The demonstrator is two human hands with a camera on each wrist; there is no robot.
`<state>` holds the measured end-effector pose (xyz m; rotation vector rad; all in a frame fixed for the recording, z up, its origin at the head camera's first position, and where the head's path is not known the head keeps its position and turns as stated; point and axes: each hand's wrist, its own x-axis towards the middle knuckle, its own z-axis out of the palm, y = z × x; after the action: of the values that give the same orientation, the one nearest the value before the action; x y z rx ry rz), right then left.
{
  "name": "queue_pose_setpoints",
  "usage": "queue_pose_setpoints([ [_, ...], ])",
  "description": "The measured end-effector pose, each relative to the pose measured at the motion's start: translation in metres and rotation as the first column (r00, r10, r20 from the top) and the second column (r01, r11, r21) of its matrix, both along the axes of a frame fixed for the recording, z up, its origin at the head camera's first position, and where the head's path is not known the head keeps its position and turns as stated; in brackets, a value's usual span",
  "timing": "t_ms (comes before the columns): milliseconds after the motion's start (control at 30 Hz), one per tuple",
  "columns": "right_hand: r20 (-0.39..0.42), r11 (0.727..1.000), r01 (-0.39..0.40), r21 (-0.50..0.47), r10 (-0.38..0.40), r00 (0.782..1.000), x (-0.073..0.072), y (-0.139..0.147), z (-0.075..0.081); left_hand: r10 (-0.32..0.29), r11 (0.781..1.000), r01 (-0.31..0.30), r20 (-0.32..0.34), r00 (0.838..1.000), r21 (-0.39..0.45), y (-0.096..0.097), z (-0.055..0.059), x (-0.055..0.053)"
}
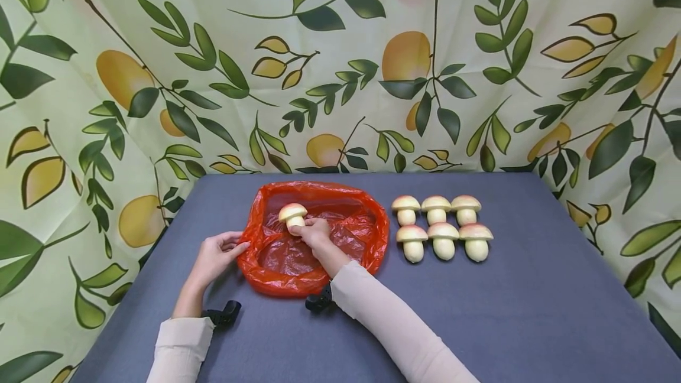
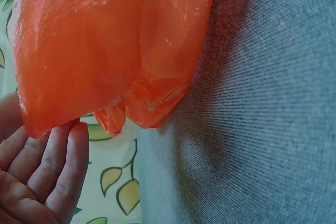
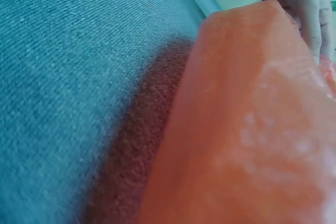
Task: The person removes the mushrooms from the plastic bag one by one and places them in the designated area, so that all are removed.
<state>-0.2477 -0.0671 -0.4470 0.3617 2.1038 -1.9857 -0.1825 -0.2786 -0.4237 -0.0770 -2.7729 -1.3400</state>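
Observation:
A red plastic bag (image 1: 380,235) stands with its mouth spread wide and its rim folded outward. At its left side, my left hand (image 1: 219,256) pinches the rim; the left wrist view shows the fingers (image 2: 50,166) against the orange-red film. My right hand (image 1: 317,234) reaches over the bag's opening and holds a toy mushroom (image 1: 292,213) by its pale stem, between thumb and fingers. This mushroom is upright, with a pinkish-yellow cap. In the right wrist view the bag's outer wall (image 3: 247,129) hides the mushroom.
Right of the bag, several matching mushrooms (image 1: 444,240) lie in two rows on the grey-blue cloth-covered table (image 1: 532,312). A leaf-and-fruit patterned curtain (image 1: 346,75) hangs behind and along both sides. Black wrist mounts (image 1: 226,314) sit below both wrists.

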Motion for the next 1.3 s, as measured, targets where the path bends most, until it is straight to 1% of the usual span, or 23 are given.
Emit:
queue_pose_setpoints([
  [100, 0.008, 1.000, 0.005, -0.006, -0.005, 1.000, 0.000, 0.004, 0.002, 0.000, 1.000, 0.000, -0.001, 1.000, -0.004, 0.001, -0.001, -0.001],
  [333, 0.056, 0.999, 0.000, -0.052, 0.002, 0.998, 0.000, 0.012, 0.008, 0.012, 1.000, -0.012, 0.006, 1.000, -0.014, 0.003, -0.001, -0.003],
  [467, 0.061, 0.998, -0.007, -0.055, 0.010, 0.998, 0.000, 0.017, 0.010, 0.030, 0.999, -0.030, 0.008, 1.000, -0.015, 0.004, -0.001, -0.004],
  [667, 0.063, 0.999, -0.031, -0.028, 0.033, 0.997, 0.004, 0.024, 0.009, 0.035, 0.999, -0.035, -0.019, 0.999, -0.009, 0.005, -0.001, -0.006],
  [833, 0.063, 0.997, -0.056, -0.047, 0.059, 0.996, 0.007, 0.030, 0.013, 0.048, 0.999, -0.048, -0.012, 0.999, -0.016, 0.004, -0.003, -0.006],
  [1033, 0.087, 0.995, -0.072, -0.071, 0.079, 0.993, 0.011, 0.036, 0.015, 0.052, 0.998, -0.053, -0.006, 0.999, -0.038, 0.003, -0.003, -0.006],
  [1200, 0.098, 0.992, -0.086, -0.093, 0.095, 0.991, 0.014, 0.041, 0.016, 0.062, 0.997, -0.062, -0.010, 0.998, -0.038, 0.003, -0.003, -0.004],
  [1300, 0.092, 0.991, -0.090, -0.094, 0.099, 0.991, 0.015, 0.043, 0.017, 0.068, 0.997, -0.068, -0.009, 0.998, -0.034, 0.004, -0.002, -0.004],
])
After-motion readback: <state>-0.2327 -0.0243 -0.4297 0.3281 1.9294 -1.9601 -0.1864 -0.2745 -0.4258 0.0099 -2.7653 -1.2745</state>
